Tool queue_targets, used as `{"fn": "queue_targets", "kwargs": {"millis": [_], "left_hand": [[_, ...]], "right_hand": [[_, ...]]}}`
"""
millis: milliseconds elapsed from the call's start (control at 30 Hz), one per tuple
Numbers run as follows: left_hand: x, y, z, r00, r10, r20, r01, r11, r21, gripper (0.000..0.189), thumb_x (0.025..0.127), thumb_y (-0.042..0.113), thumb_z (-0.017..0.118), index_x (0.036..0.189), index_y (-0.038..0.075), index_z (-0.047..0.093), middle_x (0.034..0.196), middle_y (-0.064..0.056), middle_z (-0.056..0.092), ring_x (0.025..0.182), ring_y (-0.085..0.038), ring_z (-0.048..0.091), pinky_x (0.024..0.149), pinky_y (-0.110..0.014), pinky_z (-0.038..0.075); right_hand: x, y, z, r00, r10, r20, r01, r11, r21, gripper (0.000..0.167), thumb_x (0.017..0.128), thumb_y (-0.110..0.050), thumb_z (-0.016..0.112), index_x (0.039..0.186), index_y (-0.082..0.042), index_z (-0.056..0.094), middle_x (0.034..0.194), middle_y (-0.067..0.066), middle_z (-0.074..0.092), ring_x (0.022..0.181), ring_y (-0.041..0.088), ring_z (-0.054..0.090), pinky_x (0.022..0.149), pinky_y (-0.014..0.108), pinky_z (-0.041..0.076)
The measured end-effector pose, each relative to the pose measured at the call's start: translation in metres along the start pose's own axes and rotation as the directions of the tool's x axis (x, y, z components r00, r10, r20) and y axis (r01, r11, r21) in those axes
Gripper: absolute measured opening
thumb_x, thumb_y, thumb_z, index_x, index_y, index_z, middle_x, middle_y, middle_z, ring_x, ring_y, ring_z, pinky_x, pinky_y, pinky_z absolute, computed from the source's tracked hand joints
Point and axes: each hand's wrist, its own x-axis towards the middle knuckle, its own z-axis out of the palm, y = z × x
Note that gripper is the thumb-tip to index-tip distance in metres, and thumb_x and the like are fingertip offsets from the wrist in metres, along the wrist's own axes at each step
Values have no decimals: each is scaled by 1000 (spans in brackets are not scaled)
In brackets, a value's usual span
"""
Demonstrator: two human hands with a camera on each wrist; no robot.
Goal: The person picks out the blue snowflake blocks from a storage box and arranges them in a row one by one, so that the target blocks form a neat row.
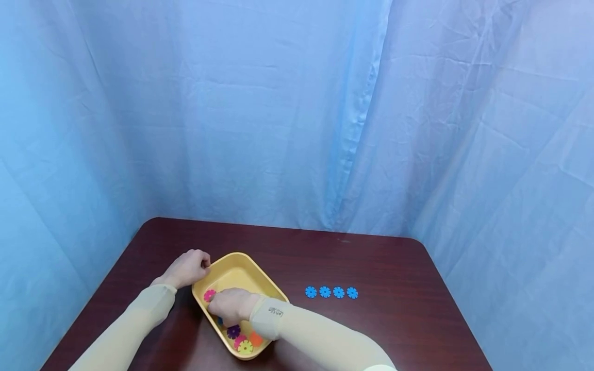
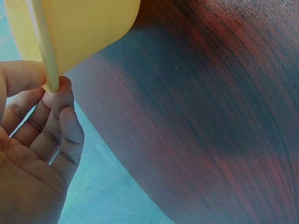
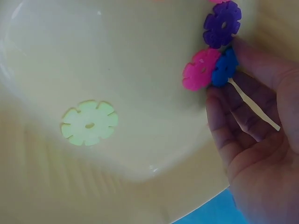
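Note:
My left hand (image 1: 185,268) pinches the rim of a yellow plastic tray (image 1: 237,278) at its far left corner, thumb on one side and fingers on the other. Down inside the tray is my right hand (image 1: 235,305). In the right wrist view its thumb and fingertips close around a blue flower-shaped disc (image 3: 225,67). That disc overlaps a pink disc (image 3: 198,72), with a purple disc (image 3: 223,24) just beside them by the tray wall. A pale disc (image 3: 88,123) lies apart on the tray floor.
Several blue discs (image 1: 325,292) lie in a straight row on the dark red-brown table (image 1: 394,319), right of the tray. A yellow disc (image 1: 245,347) and an orange disc (image 1: 256,338) sit in the tray's near end. Light blue curtains (image 1: 278,113) surround the table.

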Motion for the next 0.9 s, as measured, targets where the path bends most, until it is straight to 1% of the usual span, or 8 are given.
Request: {"fn": "queue_targets", "kwargs": {"millis": [167, 300, 533, 667, 767, 833, 900], "left_hand": [[-1, -1, 1, 1000, 12, -10, -12, 1000, -1, 18, 82, 2, 69, 70, 12, 63, 65, 1, 54, 58, -15, 50, 54, -29, 44], [-1, -1, 1, 1000, 22, -17, -22, 1000, 1, 17, 82, 1, 68, 70, 12, 63, 64, 1, 54, 57, -14, 50, 54, -29, 44], [-1, 0, 0, 1000, 22, -17, -22, 1000, 6, 18, 82, 2, 68, 69, 12, 62, 64, 1, 53, 57, -14, 49, 53, -29, 43], [-1, 1, -1, 1000, 21, -11, -21, 1000, 0, 17, 82, 2, 69, 69, 12, 62, 64, 1, 53, 56, -14, 49, 53, -29, 43], [-1, 1, -1, 1000, 11, -10, -11, 1000, 0, 17, 83, 3, 69, 70, 12, 62, 64, 1, 53, 56, -14, 49, 52, -29, 43], [0, 1, 0, 1000, 3, -9, -3, 1000, 2, 17, 83, 3, 69, 70, 12, 62, 65, 0, 53, 56, -15, 50, 52, -29, 43], [0, 2, 0, 1000, -11, -7, 11, 1000, 2, 17, 83, 3, 69, 70, 12, 63, 65, 0, 54, 57, -15, 50, 53, -28, 44]], "right_hand": [[0, -1, 0, 1000, 5, -5, -5, 1000, -10, 19, 84, -27, 79, 83, -25, 59, 81, -12, 54, 72, 6, 53, 67, 20, 45], [0, -1, 1, 1000, 8, -3, -8, 1000, -4, 22, 82, -28, 79, 80, -24, 58, 80, -11, 53, 70, 6, 52, 65, 21, 45], [-4, 5, -3, 999, 17, -29, -16, 999, 47, 22, 79, -23, 78, 75, -25, 56, 72, -12, 52, 63, 5, 50, 56, 20, 41], [-12, 11, -7, 999, -1, -52, 5, 997, 79, 21, 78, -21, 77, 72, -23, 57, 74, -12, 50, 61, 4, 47, 52, 20, 37], [-21, 18, -9, 997, -8, -82, 16, 995, 98, 18, 77, -23, 78, 75, -22, 60, 79, -12, 50, 63, 4, 47, 54, 19, 37], [-27, 23, -12, 995, -3, -97, 14, 993, 118, 15, 78, -25, 79, 81, -22, 65, 83, -12, 51, 66, 4, 48, 57, 17, 38], [-33, 29, -15, 994, 12, -105, 4, 989, 149, 16, 79, -27, 80, 89, -22, 68, 86, -12, 52, 70, 3, 49, 61, 16, 40]]}}
